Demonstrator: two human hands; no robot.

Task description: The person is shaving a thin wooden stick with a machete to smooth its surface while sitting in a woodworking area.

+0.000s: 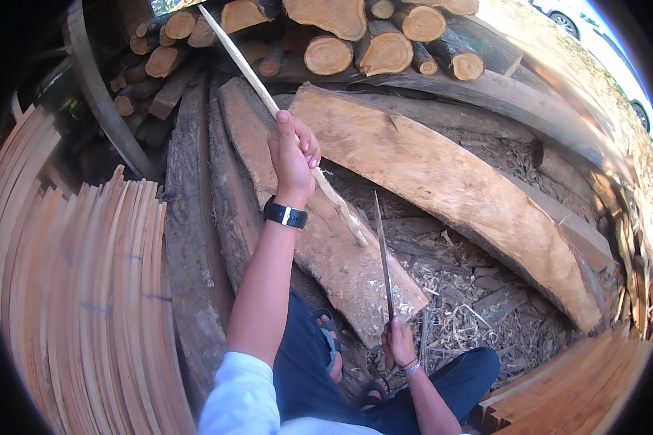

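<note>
My left hand (pixel 295 156) is closed round a long, pale peeled stick (pixel 248 71), held slantwise. Its thin pointed tip reaches toward the log pile, and its rougher lower end lies over a thick wooden slab (pixel 355 272). In my right hand (pixel 399 344) is the handle of a long-bladed knife (pixel 384 264). The narrow blade points up and away, a little right of the stick's lower end and apart from it. Pale shavings lie on the near end of the slab, beneath the blade.
Sawn planks (pixel 94 283) are stacked on the left, with more planks (pixel 580 384) at the lower right. Cut logs (pixel 384 51) are piled at the back. A broad curved slab (pixel 442 174) lies to the right, above ground strewn with wood shavings (pixel 464 330). A vehicle shows far right.
</note>
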